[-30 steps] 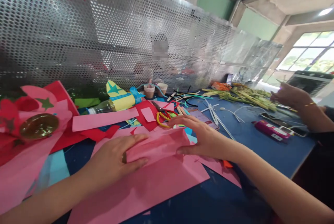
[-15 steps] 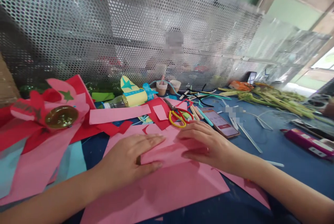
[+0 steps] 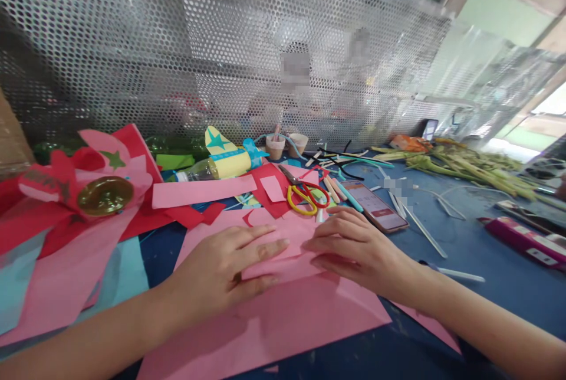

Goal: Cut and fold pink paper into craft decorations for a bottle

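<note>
My left hand (image 3: 225, 271) lies on a folded flap of pink paper (image 3: 283, 250), thumb under its front edge and fingers stretched over the top. My right hand (image 3: 354, 247) presses the flap's right end, fingers curled and pinching it. The flap belongs to a large pink sheet (image 3: 274, 321) spread on the blue table (image 3: 469, 250). Just beyond my hands lie yellow-and-red-handled scissors (image 3: 305, 197) and a phone (image 3: 379, 206) with its screen lit.
Red and pink paper scraps with a gold disc (image 3: 105, 195) pile at the left. A bottle rocket craft (image 3: 221, 163), two small cups (image 3: 285, 145) and sticks sit near the perforated metal screen (image 3: 221, 43). Green leaves (image 3: 469, 167) and a purple box (image 3: 526, 241) lie at the right.
The pink flap has been pressed down flatter. My left fingers slid further right over it, and my right hand curled in closer. The view turned slightly left; the other person's hand left the frame.
</note>
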The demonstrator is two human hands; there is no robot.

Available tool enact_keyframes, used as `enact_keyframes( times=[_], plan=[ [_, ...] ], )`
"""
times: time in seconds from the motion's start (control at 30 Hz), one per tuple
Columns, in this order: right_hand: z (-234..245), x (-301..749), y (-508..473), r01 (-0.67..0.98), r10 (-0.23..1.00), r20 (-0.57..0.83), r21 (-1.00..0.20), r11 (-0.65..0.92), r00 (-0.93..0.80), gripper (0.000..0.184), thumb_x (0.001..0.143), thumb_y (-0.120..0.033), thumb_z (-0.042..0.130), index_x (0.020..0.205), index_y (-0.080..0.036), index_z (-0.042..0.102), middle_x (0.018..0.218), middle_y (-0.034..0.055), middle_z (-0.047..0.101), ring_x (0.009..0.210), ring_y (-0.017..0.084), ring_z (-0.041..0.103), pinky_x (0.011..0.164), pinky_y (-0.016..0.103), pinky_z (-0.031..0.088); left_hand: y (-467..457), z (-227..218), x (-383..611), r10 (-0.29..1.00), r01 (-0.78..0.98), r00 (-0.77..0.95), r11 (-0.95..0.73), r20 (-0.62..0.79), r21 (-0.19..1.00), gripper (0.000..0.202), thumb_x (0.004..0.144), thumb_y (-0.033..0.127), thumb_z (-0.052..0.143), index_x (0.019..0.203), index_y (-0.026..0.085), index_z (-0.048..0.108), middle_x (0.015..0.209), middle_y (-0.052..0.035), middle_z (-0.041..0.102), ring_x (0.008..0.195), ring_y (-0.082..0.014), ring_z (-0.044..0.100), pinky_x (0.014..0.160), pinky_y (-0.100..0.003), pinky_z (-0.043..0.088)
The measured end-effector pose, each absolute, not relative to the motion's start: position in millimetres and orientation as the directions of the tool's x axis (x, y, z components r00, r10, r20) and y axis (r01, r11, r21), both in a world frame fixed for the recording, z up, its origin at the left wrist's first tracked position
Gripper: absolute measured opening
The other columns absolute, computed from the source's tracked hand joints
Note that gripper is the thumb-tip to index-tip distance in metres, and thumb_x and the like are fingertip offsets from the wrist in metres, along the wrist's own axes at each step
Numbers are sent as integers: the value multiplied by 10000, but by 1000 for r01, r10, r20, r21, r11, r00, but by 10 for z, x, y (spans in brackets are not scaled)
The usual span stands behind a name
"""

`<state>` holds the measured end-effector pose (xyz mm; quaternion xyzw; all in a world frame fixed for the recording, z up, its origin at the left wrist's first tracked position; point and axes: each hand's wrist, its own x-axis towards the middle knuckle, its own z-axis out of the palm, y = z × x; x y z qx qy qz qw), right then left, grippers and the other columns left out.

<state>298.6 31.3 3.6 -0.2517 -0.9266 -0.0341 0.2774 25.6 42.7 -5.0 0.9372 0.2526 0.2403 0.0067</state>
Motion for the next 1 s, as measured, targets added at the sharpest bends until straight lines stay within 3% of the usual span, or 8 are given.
enact_keyframes(
  times=[0.23,0.4,0.53,0.63,0.73,0.8,0.87,1.0],
  plan=[
    [52,2970,268,452,384,569,-25,892,-727,171,994,-198,493,1052,-148,646,900,61,717,832,168,646,881,367,510,429,-138,228,480,487,743,-866,467,116,380,957,462,453,1253,282,607,1262,-77,668,1088,-237,655,902,-368,542],
    [69,2968,233,414,355,539,-12,910,-764,269,1030,-179,387,1046,-99,643,918,90,742,847,165,661,770,314,534,419,-99,230,445,476,770,-878,457,52,361,959,437,464,1221,252,629,1247,-91,675,1060,-235,666,867,-365,558],
    [95,3003,220,373,331,524,-26,927,-785,236,1014,-135,418,1055,-85,645,954,91,754,873,169,664,804,310,532,419,-102,224,439,473,765,-880,472,52,354,956,420,477,1241,265,618,1256,-86,668,1069,-239,659,881,-366,549],
    [160,3074,211,408,454,490,-204,890,-744,189,985,-158,502,1071,-122,666,975,80,753,903,163,678,840,289,540,412,-155,223,518,510,715,-846,470,156,421,926,489,500,1278,271,576,1226,-64,687,1056,-233,662,892,-347,542],
    [228,3175,224,469,738,438,-576,669,-514,181,936,-176,567,1076,-201,680,955,35,760,868,139,709,809,241,569,395,-189,231,679,610,611,-732,408,305,513,861,580,540,1245,241,575,1213,-71,695,1031,-266,675,889,-361,546],
    [252,3236,260,419,857,397,-752,510,-329,170,911,-212,593,1051,-232,687,941,17,763,849,142,721,791,245,584,391,-184,235,722,636,580,-690,377,344,500,846,581,553,1199,230,591,1225,-81,690,1014,-286,685,871,-371,555],
    [254,3279,315,389,894,375,-807,445,-246,146,892,-262,616,1011,-232,695,958,26,752,877,154,712,803,269,583,398,-162,233,702,616,602,-712,380,337,457,845,561,563,1154,226,604,1212,-85,698,978,-285,701,856,-372,563],
    [225,3300,422,453,891,324,-774,444,-319,153,891,-258,604,1000,-203,696,994,55,710,935,160,679,832,292,569,424,-136,213,648,593,644,-759,407,271,385,834,508,608,1121,253,591,1181,-67,714,954,-269,712,842,-349,568]
  ],
)
